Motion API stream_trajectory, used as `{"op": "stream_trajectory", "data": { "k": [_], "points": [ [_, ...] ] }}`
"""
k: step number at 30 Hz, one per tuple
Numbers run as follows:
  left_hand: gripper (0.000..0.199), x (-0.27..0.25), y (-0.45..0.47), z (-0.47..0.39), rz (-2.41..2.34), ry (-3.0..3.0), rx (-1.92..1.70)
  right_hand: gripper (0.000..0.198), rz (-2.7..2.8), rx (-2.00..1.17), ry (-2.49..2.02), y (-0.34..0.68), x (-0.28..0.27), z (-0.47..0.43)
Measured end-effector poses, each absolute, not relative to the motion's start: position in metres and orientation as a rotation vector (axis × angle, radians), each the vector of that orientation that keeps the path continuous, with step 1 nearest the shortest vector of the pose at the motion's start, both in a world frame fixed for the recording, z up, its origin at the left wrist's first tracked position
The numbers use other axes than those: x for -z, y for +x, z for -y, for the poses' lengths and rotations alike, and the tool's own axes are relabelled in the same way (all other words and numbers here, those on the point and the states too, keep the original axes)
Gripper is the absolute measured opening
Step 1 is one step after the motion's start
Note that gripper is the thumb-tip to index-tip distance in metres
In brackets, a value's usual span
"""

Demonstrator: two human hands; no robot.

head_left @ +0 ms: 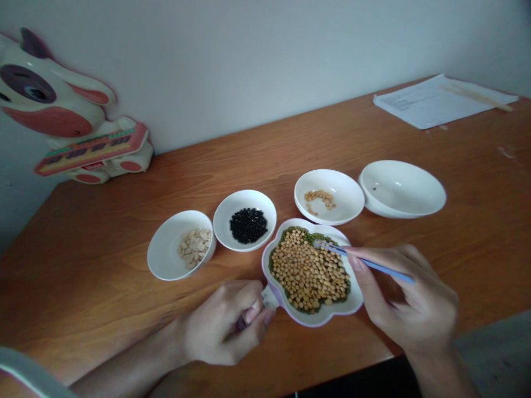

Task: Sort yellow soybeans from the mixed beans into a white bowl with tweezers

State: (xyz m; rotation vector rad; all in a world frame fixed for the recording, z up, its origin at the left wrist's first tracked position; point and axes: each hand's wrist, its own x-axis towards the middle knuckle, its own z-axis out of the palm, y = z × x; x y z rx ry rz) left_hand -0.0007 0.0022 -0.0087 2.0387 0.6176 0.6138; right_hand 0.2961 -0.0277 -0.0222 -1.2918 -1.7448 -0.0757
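Observation:
My left hand [232, 320] is closed round the short handle of a white, purple-rimmed, flower-shaped dish [309, 319]. Soybeans [305, 265] cover most of the dish, with green mung beans [348, 287] showing round the edges. In my right hand [406, 298], pinched between thumb and fingers, is a slim blue fork [373, 264]; its pale tip touches the beans near the dish's far edge. Just beyond the dish, a white bowl [348, 202] contains a small scatter of soybeans [319, 198].
A bowl of black beans [249, 225] and a bowl of pale flat seeds [194, 247] stand to the left. At right, another white bowl [402, 193] has a dark speck inside. A cow toy [78, 119] and papers [431, 102] lie farther back, by the wall.

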Motion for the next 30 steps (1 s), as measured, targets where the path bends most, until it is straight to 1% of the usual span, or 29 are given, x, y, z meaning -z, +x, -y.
{"op": "stream_trajectory", "data": {
  "k": [5, 7, 13, 19, 25, 30],
  "points": [
    [0.031, 0.009, -0.001, -0.002, -0.621, 2.053, -0.607, 0.054, 1.620, 0.248, -1.285, 0.297, 0.021, 0.026],
    [0.031, 0.010, -0.002, -0.002, -0.620, 2.060, -0.606, 0.058, 1.587, 0.290, -1.313, 0.297, 0.021, 0.023],
    [0.029, 0.011, -0.002, -0.002, -0.629, 2.063, -0.604, 0.054, 1.501, 0.292, -1.412, 0.295, 0.025, 0.020],
    [0.029, 0.009, -0.001, -0.002, -0.621, 2.065, -0.610, 0.051, 1.482, 0.256, -1.450, 0.300, 0.027, 0.037],
    [0.030, 0.009, -0.001, -0.002, -0.608, 2.063, -0.599, 0.043, 1.670, 0.271, -1.423, 0.305, 0.028, 0.050],
    [0.030, 0.008, -0.001, -0.002, -0.638, 2.053, -0.577, 0.038, 1.720, 0.292, -1.398, 0.303, 0.025, 0.048]
  ]
}}
